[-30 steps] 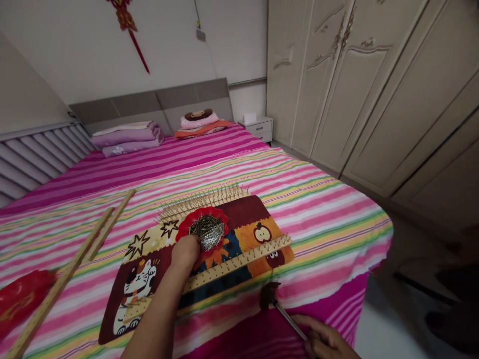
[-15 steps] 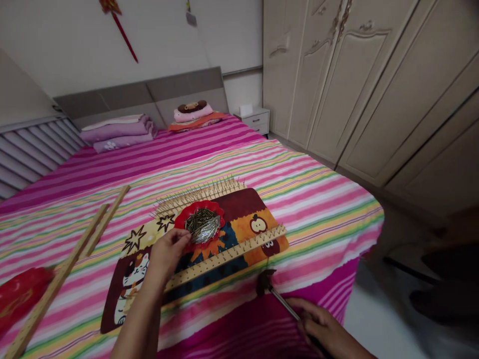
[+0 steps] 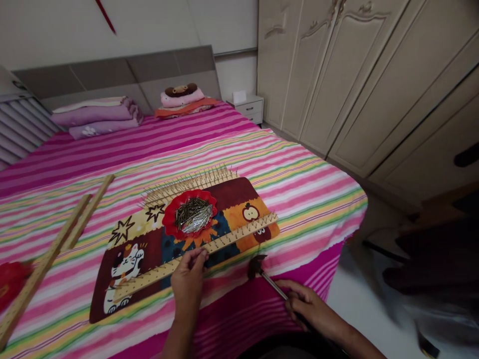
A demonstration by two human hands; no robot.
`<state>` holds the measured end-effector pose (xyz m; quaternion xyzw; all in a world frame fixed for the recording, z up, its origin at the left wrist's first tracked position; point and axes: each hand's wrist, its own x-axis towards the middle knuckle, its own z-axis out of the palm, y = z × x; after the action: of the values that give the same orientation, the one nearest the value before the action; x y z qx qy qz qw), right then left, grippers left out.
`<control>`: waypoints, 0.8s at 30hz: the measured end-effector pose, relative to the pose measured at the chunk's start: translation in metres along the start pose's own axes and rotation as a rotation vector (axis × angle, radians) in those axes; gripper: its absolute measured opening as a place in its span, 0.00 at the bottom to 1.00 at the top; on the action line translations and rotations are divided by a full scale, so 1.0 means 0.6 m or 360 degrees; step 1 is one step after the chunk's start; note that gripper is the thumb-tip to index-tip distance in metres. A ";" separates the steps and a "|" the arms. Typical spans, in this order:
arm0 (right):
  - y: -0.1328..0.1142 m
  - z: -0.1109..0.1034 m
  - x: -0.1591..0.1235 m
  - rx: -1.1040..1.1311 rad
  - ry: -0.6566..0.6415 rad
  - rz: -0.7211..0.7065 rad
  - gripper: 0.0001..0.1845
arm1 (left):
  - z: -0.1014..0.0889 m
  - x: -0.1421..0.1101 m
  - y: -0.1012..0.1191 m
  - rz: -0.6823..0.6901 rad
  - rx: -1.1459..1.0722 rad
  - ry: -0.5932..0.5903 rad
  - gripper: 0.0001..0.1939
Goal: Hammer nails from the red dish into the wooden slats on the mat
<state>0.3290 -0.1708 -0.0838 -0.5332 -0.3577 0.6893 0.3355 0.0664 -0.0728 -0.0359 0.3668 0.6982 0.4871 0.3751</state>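
My left hand (image 3: 190, 271) is at the front edge of a drilled wooden strip (image 3: 228, 239) that has a row of nails standing in it. Thumb and fingertips are pinched together; anything between them is too small to make out. My right hand (image 3: 303, 304) grips the handle of a hammer (image 3: 256, 267), its head low over the bed's front edge, right of the left hand. Behind the strip, a red scalloped bowl (image 3: 169, 227) holds many loose nails (image 3: 194, 214). Bowl and strip rest on a patterned mat (image 3: 232, 197) with cat and apple pictures.
Nail-studded wooden strips (image 3: 194, 182) lie behind the bowl. Bare wooden strips (image 3: 48, 262) and a red item (image 3: 13, 281) are at the left on the striped bedspread (image 3: 292, 174). Folded bedding (image 3: 97, 117) is near the headboard; a wardrobe (image 3: 337, 75) stands at the right.
My left hand has moved from the nail bowl down toward me to the wooden strip, fingers still pinched. My right hand keeps the hammer in nearly the same place. The view has tilted down slightly.
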 end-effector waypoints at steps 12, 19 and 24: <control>0.000 -0.004 0.004 -0.0015 -0.0040 -0.0010 0.24 | 0.018 0.000 -0.024 0.0175 0.0191 0.0109 0.16; -0.019 0.013 -0.020 0.0033 -0.0069 -0.0022 0.24 | 0.022 0.002 -0.036 0.0561 0.0467 0.0130 0.14; -0.091 0.046 -0.040 0.0051 -0.0256 -0.0251 0.27 | 0.023 0.004 -0.041 0.0677 0.0507 0.0111 0.12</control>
<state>0.3114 -0.1662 -0.0205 -0.4409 -0.4133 0.7070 0.3673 0.0738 -0.0713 -0.0629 0.5428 0.6858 0.4511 0.1775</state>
